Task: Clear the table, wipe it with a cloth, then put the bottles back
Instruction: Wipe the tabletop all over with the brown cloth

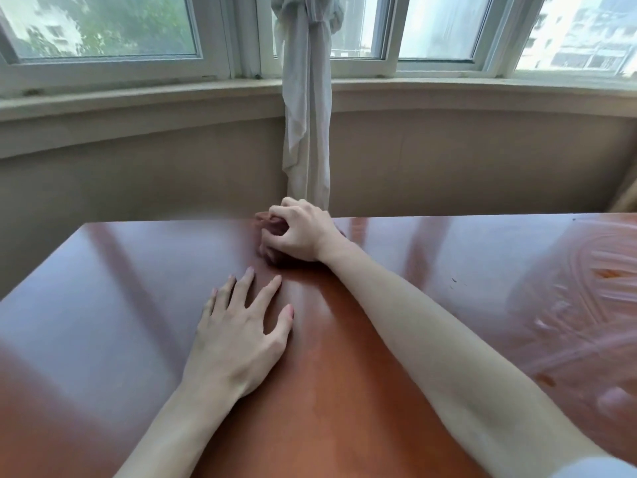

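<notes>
The right hand is reaching across to the far edge of the glossy reddish-brown surface, just in front of the hanging curtain. Its fingers are curling down and gripping a small bunched brownish thing, probably the cloth; most of it is lying hidden under the palm and only its dark lower edge is showing against the wood, so its make cannot be told for sure. The cloth is sitting on the surface at the far edge, near the middle of the view.

The left hand is lying flat on the surface nearer the person, palm down, fingers straight and spread, holding nothing. It is resting just short of the right hand, apart from the cloth.

On the right part of the surface, curved pale wipe streaks are showing across the gloss, with a few small dark specks near them.

A knotted white curtain is hanging down past a beige sill to the far edge of the surface. Behind it, white-framed windows are showing trees and buildings.

No brand, label or readable writing is showing anywhere.
</notes>
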Action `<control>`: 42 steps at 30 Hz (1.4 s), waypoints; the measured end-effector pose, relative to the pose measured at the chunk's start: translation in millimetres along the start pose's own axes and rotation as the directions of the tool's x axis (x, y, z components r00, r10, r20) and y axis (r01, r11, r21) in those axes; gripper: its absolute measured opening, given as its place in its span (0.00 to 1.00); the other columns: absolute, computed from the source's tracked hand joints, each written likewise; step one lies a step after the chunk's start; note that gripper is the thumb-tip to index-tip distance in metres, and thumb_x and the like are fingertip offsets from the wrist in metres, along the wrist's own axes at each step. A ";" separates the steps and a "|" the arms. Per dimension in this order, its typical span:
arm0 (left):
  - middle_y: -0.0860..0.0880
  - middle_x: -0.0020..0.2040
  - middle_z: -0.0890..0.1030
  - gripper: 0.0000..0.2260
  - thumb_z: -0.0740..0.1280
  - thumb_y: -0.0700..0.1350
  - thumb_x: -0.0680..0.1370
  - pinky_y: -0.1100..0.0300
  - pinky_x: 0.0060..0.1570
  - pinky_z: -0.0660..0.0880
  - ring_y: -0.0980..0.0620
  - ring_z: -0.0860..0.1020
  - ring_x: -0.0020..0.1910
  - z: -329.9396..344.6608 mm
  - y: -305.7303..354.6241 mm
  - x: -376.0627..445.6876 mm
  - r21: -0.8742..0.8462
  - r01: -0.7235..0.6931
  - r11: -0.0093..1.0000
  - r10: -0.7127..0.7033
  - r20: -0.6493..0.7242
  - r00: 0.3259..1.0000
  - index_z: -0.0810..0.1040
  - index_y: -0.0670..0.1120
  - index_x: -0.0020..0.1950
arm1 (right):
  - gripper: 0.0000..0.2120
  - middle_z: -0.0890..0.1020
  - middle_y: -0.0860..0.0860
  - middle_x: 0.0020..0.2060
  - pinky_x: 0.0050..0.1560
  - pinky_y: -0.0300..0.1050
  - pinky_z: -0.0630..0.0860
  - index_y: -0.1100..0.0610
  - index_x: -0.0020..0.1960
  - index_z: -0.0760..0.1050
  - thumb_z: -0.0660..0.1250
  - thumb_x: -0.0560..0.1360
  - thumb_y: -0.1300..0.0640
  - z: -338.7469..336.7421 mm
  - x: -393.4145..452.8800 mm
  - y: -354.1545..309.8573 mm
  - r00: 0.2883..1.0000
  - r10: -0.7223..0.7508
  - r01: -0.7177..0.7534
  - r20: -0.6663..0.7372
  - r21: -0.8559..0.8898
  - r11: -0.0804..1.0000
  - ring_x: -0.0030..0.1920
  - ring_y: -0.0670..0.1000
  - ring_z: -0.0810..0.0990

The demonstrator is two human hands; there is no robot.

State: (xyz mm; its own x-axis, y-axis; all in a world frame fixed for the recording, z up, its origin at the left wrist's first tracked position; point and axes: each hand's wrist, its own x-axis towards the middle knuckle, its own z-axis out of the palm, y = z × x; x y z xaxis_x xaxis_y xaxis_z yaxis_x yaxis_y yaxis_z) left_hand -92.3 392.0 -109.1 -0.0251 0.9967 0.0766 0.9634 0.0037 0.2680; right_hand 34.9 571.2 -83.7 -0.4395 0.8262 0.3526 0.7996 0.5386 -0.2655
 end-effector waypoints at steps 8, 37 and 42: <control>0.54 0.83 0.48 0.30 0.42 0.68 0.78 0.50 0.80 0.43 0.51 0.43 0.82 1.0 1.7 0.8 -0.007 -0.016 1.000 0.015 -0.022 1.000 0.50 0.65 0.81 | 0.19 0.79 0.54 0.56 0.59 0.57 0.70 0.51 0.55 0.80 0.64 0.75 0.38 26.9 50.4 -15.0 0.937 0.338 -0.345 -0.089 -0.080 0.935 0.60 0.63 0.75; 0.49 0.83 0.53 0.28 0.50 0.65 0.81 0.47 0.79 0.46 0.47 0.49 0.82 -5.9 0.5 -5.9 -0.037 -0.011 0.999 0.012 0.039 0.999 0.57 0.61 0.81 | 0.15 0.76 0.43 0.46 0.48 0.47 0.76 0.45 0.49 0.79 0.64 0.72 0.36 -83.1 -251.9 -50.5 0.980 0.175 -0.179 -0.096 -0.034 0.983 0.50 0.51 0.77; 0.51 0.82 0.56 0.28 0.47 0.67 0.80 0.49 0.79 0.50 0.48 0.51 0.81 -1.0 -1.7 -3.5 -0.012 -0.013 1.000 0.013 -0.010 1.000 0.57 0.63 0.80 | 0.17 0.77 0.47 0.52 0.49 0.50 0.68 0.43 0.58 0.80 0.66 0.74 0.37 -59.2 -131.6 36.0 0.913 0.384 -0.392 -0.138 -0.042 0.919 0.56 0.57 0.78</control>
State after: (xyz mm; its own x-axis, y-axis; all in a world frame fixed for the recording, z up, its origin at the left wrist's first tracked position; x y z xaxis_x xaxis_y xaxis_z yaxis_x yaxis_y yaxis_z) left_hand -94.1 388.4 -108.8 -0.0155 0.9959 0.0893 0.9604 -0.0100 0.2784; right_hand 145.7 472.0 -86.5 -0.0380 0.9383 0.3438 0.9243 0.1638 -0.3448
